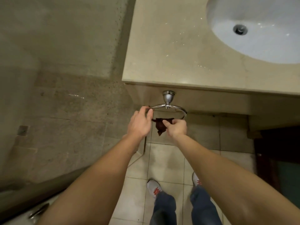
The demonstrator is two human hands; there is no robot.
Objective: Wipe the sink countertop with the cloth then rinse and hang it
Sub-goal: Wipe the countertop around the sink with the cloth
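Left hand (140,121): fingers curled over the left arc of the towel ring (168,109), thumb lying along the rim; it grips the ring. Whether it also touches the cloth cannot be told.
Right hand (177,128): closed in a pinch on the cloth (160,125), fingertips bunched at the upper edge of the fabric, at 3 o'clock from the left hand and close beside it.
Cloth: small, dark brown, crumpled; upper edge stretched across the lower part of the ring, a pointed corner hanging toward 6 o'clock. Whether it is threaded through the ring cannot be told.
Towel ring: chrome, on a chrome mount (168,95) fixed to the front face of the vanity, just below the counter edge; the ring tilts outward from the mount.
Countertop (165,46): beige stone, at 12 o'clock from the hands, with fine bright specks on its surface.
Sink (259,39): white oval basin set into the countertop at 1 o'clock, with a metal drain (240,29) at its centre.
Floor (172,159): pale tiles below the hands.
Shoes (154,188): grey with red accents, at 6 o'clock, below dark trouser legs.
Wall (65,62): mottled stone, at 9 o'clock.
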